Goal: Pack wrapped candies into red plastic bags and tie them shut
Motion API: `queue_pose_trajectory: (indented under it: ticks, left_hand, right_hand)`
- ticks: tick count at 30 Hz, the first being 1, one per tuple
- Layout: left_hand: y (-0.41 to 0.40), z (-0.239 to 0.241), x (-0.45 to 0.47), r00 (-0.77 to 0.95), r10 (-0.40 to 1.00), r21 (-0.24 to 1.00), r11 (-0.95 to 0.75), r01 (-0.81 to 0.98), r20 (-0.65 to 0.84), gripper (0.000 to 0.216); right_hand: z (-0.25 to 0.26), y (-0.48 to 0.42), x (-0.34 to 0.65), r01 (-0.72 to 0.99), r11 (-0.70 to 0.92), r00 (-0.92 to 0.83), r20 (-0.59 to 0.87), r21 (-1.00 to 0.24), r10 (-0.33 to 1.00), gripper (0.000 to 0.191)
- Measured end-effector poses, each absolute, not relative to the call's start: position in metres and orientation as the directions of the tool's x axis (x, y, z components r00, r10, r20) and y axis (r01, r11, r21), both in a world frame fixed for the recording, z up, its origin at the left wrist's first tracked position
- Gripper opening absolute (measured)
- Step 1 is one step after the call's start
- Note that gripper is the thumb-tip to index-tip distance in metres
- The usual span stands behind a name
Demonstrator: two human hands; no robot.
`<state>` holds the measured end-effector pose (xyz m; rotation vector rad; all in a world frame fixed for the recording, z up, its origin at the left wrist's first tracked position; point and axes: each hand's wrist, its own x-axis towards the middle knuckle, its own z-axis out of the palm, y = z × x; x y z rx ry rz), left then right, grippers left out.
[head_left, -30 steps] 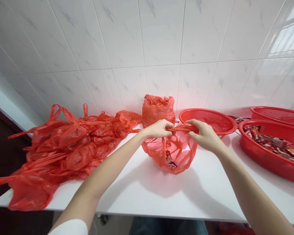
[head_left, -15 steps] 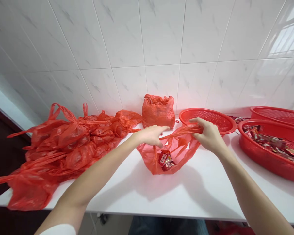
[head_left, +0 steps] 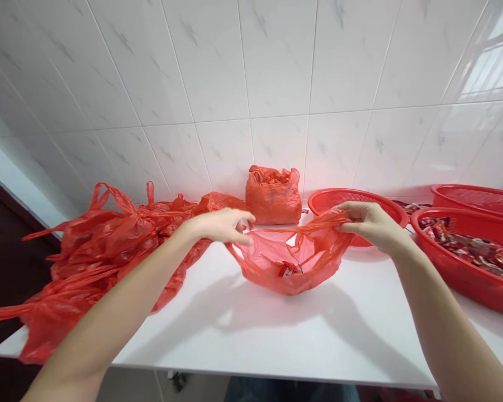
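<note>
Between my hands a red plastic bag (head_left: 293,282) is spread wide just above the white table, its mouth facing me. A few small red-wrapped snack packets (head_left: 290,269) lie inside, partly hidden by the thin film. My right hand (head_left: 366,223) pinches the gathered handle on the bag's right side. At the left edge my left hand (head_left: 224,226) has its fingers and thumb curled around the film, pulling that side outward.
Tied red bags (head_left: 121,245) are heaped on the left. An upright red bag stuffed with folded plastic (head_left: 273,198) stands against the tiled wall. Red plastic baskets (head_left: 456,273) are on the right, one holding many wrapped snacks (head_left: 471,245); another basket (head_left: 356,195) sits behind my right hand.
My left hand has moved left and my right hand slightly right, stretching the bag wider. The packets inside are more covered by film than before.
</note>
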<state>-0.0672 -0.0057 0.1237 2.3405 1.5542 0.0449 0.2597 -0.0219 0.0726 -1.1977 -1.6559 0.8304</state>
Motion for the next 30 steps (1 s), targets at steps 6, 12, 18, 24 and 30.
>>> queue_pose_trajectory:
  ticks: [6, 12, 18, 24, 30]
  left_hand:
    - [-0.038, 0.109, -0.096, 0.509, 0.769, 0.504, -0.286, 0.815, -0.387, 0.090]
    - [-0.032, 0.127, -0.103, 0.474, 0.876, 0.799, -0.221, 0.559, -0.089, 0.060]
    - [-0.013, 0.123, -0.092, 0.222, 0.918, 0.810, -0.394, 0.434, 0.328, 0.039]
    - [-0.018, 0.122, -0.080, 0.113, 0.876, 0.788, -0.473, 0.393, 0.470, 0.030]
    - [-0.021, 0.113, -0.031, 0.278, 0.849, 0.810, -0.519, 0.274, 0.450, 0.026]
  right_hand:
    - [0.070, -0.030, 0.279, 0.265, 0.229, -0.247, 0.163, -0.937, 0.955, 0.041]
    - [0.068, -0.019, 0.291, 0.094, 0.190, -0.217, 0.166, -0.977, 0.962, 0.051]
    - [0.075, -0.008, 0.270, -0.072, 0.253, -0.227, 0.263, -0.965, 0.938, 0.046]
    - [0.090, -0.009, 0.257, -0.008, 0.349, -0.310, 0.334, -0.937, 0.890, 0.042]
    - [0.101, -0.002, 0.222, 0.106, 0.388, -0.387, 0.321, -0.916, 0.864, 0.041]
